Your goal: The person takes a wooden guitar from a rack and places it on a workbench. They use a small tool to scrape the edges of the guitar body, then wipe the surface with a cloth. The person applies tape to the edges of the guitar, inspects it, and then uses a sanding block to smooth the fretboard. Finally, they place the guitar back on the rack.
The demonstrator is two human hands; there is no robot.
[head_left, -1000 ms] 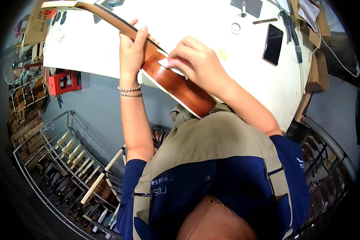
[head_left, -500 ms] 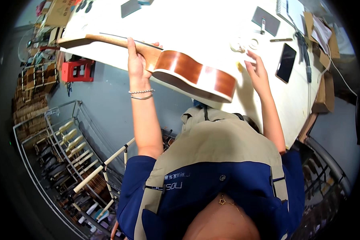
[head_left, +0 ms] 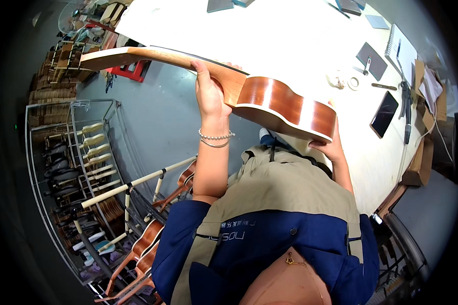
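Note:
A small wooden stringed instrument, like a ukulele, has a glossy brown body [head_left: 269,96] with pale edging and a long neck reaching left. My left hand [head_left: 211,94] is closed round the neck beside the heel. At the body's right end, my right hand [head_left: 328,147] grips it, thumb below the lower edge and other fingers largely hidden. The instrument is raised at the near edge of the white worktable [head_left: 285,40]. Beyond it, a crumpled white cloth [head_left: 336,79] lies beside a tape roll [head_left: 353,83].
A phone [head_left: 383,114], a spiral notebook [head_left: 402,48], dark plates and cardboard [head_left: 417,170] occupy the table's right side. Left are a red stool [head_left: 132,72] and metal racks [head_left: 117,190] of instrument parts. Two more brown instruments [head_left: 146,244] stand below, close to my left arm.
The white cloth has left my right hand for the table. That hand now grips the body's end. The view has shifted, with the table further right and more of the lower racks showing.

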